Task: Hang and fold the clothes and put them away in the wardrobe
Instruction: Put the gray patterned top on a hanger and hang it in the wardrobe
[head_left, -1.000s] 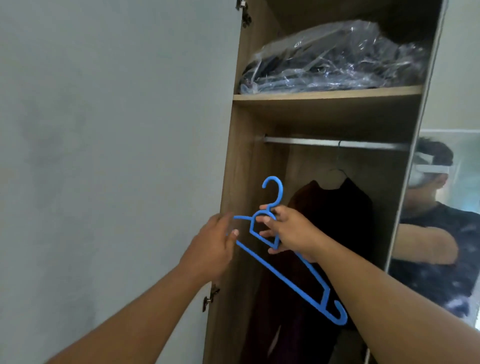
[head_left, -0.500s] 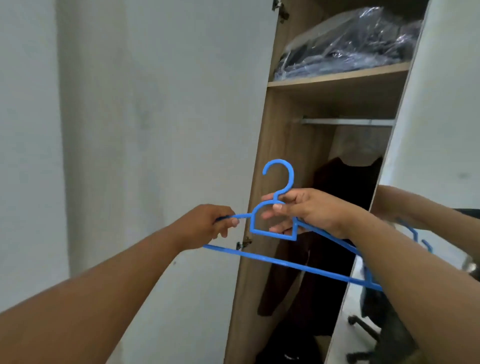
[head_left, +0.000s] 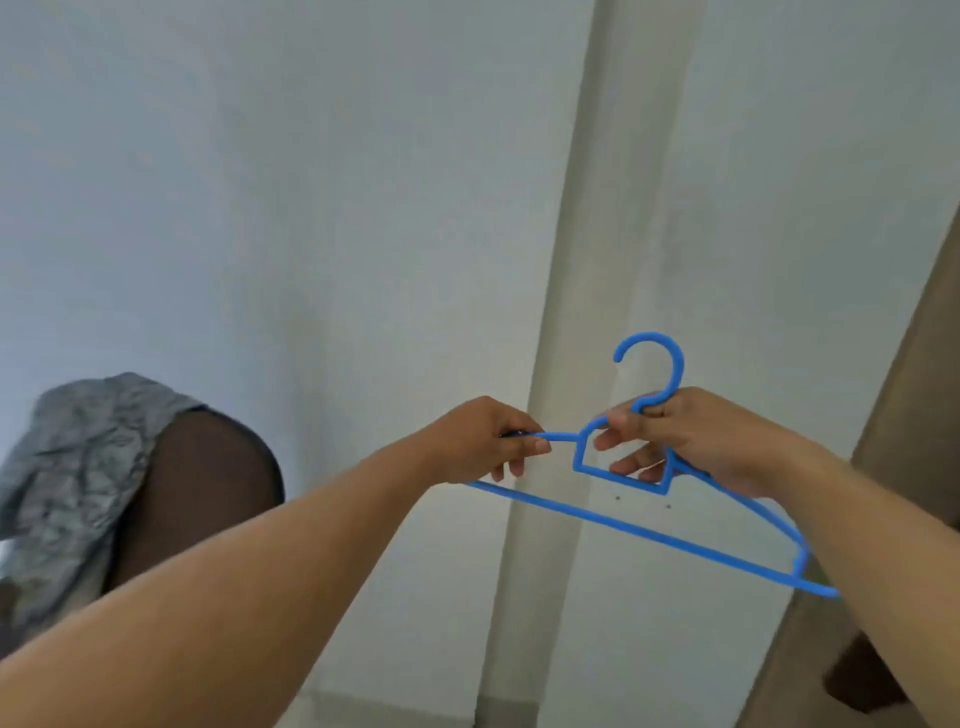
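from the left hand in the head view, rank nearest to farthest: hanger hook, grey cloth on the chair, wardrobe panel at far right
1. hanger hook, just right of the left hand, above the right hand.
2. grey cloth, far left, draped over a dark chair back.
3. wardrobe panel, right edge.

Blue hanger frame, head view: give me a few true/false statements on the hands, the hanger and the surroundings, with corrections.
1. Both hands hold the blue hanger. True.
2. A shirt hangs on the hanger. False: it is bare.
3. The right hand grips at the base of the hook. True.
4. The left hand holds the bottom bar. False: it pinches the upper left arm's end.
5. A grey garment lies at the left. True.
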